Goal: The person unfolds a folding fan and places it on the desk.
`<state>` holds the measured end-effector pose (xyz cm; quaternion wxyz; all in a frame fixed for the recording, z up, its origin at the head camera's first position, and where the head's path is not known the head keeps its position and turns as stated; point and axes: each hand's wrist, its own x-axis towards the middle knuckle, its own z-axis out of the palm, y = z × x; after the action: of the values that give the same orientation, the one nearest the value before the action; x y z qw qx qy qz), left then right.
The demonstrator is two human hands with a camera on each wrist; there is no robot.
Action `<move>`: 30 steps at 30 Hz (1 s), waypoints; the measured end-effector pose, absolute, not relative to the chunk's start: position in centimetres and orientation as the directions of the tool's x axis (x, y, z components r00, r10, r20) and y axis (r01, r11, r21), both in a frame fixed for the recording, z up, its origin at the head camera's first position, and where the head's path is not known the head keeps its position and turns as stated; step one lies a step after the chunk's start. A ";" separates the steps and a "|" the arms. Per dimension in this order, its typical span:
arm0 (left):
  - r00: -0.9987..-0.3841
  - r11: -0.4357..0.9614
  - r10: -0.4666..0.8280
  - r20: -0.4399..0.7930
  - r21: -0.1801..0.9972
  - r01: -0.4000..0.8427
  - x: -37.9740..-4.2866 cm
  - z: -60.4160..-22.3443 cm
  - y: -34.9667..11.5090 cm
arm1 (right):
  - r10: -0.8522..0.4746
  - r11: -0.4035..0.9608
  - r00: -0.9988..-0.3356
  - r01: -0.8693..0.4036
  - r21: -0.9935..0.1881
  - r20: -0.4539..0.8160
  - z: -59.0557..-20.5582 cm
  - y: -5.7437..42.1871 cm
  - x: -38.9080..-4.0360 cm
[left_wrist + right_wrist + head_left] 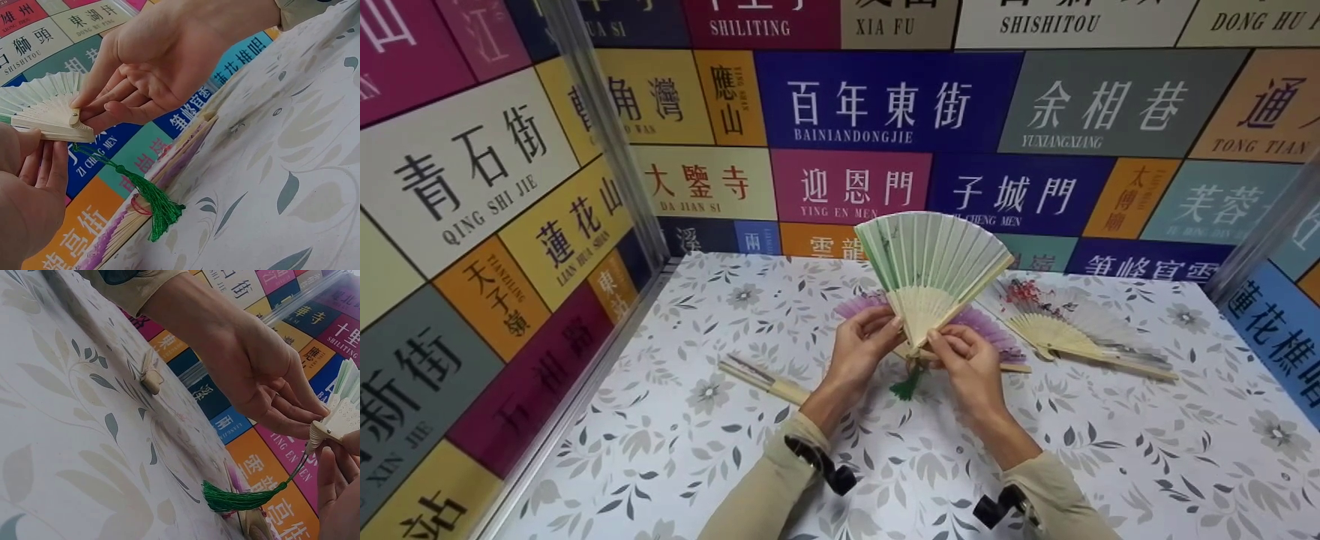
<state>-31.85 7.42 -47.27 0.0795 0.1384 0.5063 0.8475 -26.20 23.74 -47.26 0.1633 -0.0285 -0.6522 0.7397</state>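
Observation:
A spread green-and-white folding fan (941, 251) is held upright above the table, its pale ribs meeting low between both hands. My left hand (861, 349) pinches the ribs on the left side near the pivot. On the other side, my right hand (971, 367) pinches the outer guard stick between thumb and fingers. From the pivot hangs a green tassel (154, 202), seen also in the right wrist view. Behind the hands, a purple folding fan (996, 330) lies spread on the table, partly covered by them.
Right of the purple fan lies a spread whitish-grey fan (1084, 334) with red blossoms. A folded fan (765, 381) lies by my left forearm. Leaf-patterned cloth covers the table (660, 420). Panels of coloured street signs (885, 97) wall in the back and sides.

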 end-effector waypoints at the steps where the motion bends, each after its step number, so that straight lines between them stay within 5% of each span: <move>1: -0.948 -0.474 0.277 0.155 0.880 0.005 -31.8 -47.3 7.4 | 0.280 -0.098 -0.945 -0.204 -0.974 0.170 -47.3 23.7 -26.2; 30: -0.964 -0.527 0.220 0.149 0.850 0.011 -31.8 -47.8 7.9 | 0.307 -0.158 -0.940 -0.206 -0.966 0.150 -47.0 23.5 -25.9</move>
<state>-31.77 7.93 -47.80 0.0606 0.1199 0.4824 0.8656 -25.92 23.53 -46.99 0.1689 -0.0404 -0.6267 0.7597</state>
